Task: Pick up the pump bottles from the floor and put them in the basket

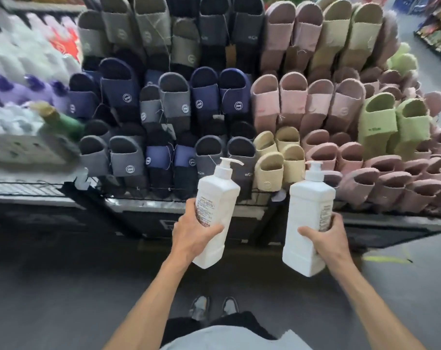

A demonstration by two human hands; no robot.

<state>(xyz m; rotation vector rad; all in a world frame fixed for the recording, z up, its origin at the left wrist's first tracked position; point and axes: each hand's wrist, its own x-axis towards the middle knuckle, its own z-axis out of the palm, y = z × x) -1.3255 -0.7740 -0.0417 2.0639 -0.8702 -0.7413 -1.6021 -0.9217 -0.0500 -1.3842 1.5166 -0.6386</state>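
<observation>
one wide-angle view from the person's head, tilted forward and down. it faces the slipper rack (179,102) head-on and close; the rack fills the upper half and bows at the edges. the floor (50,286) lies below, the person's shoes (214,305) at bottom centre. at arm's reach, mid-frame, the left hand (194,231) grips the left pump bottle (215,195), the right hand (325,238) the right pump bottle (307,210).

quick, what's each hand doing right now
Left hand: gripping a white pump bottle, upright.
Right hand: gripping the other white pump bottle, upright.
</observation>
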